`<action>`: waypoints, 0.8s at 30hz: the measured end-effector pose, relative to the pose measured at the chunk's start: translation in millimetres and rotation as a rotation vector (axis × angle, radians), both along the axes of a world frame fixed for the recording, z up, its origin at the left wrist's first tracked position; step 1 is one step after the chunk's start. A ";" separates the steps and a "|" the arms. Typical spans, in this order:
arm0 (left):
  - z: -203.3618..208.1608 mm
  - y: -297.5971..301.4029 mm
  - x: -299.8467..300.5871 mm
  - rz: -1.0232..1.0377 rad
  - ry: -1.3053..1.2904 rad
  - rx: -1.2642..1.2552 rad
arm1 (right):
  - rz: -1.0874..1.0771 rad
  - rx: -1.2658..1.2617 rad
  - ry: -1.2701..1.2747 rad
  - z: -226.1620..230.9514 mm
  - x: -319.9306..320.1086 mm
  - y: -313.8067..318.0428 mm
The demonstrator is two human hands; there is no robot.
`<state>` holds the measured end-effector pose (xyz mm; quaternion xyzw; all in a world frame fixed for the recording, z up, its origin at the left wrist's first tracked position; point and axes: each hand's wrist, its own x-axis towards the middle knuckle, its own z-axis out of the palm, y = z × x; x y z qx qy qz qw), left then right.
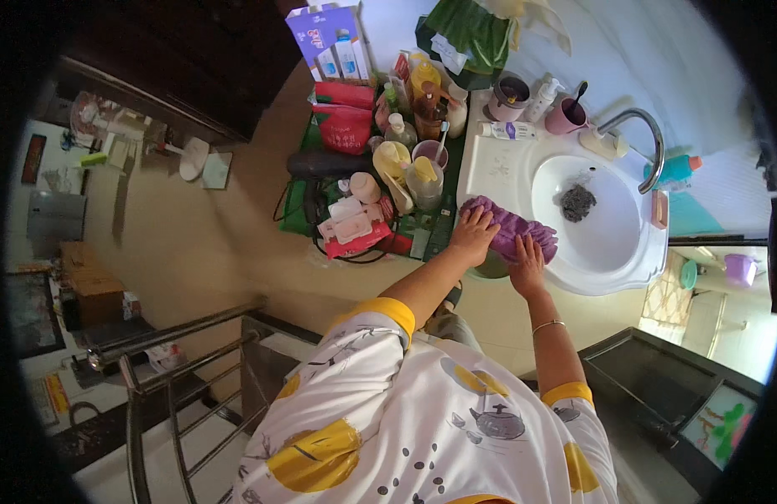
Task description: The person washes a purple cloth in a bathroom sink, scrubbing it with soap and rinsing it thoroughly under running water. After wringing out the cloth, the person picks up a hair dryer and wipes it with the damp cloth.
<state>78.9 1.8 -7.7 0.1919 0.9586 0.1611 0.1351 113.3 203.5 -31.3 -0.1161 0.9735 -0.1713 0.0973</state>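
A bunched purple cloth [514,231] lies across the front left edge of the white sink counter. My left hand [475,235] is on its left end, fingers stretched over the folds. My right hand [528,265] grips the near right part, with a bracelet on that wrist. Both palms and thumbs are mostly hidden. To the right of the cloth is the white basin [602,244], where a dark grey scrubber [577,203] lies by the drain.
A curved chrome faucet [654,139] arches over the basin. Toothpaste [507,131], a pink cup [565,118] and a soap bar [659,210] sit around it. Bottles, red pouches [342,126] and a wipes pack [355,231] crowd the left stand. A metal railing [187,336] stands lower left.
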 end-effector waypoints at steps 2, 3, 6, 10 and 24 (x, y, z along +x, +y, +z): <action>-0.1 -0.3 -5.4 -0.017 -0.019 -0.011 | 0.019 -0.014 0.005 -7.5 -11.5 -2.0; -0.4 -3.1 -8.6 -0.021 -0.032 -0.013 | 0.024 -0.037 0.013 -11.1 -17.2 -3.5; 1.1 0.8 -23.0 -0.013 -0.044 -0.020 | 0.059 -0.052 -0.012 -10.2 -38.9 -11.8; 7.3 11.5 -59.4 0.014 -0.061 -0.067 | 0.073 -0.063 0.068 -26.9 -81.3 -21.5; 17.5 1.7 7.9 0.039 -0.074 0.052 | 0.133 -0.134 0.022 20.5 -28.5 9.1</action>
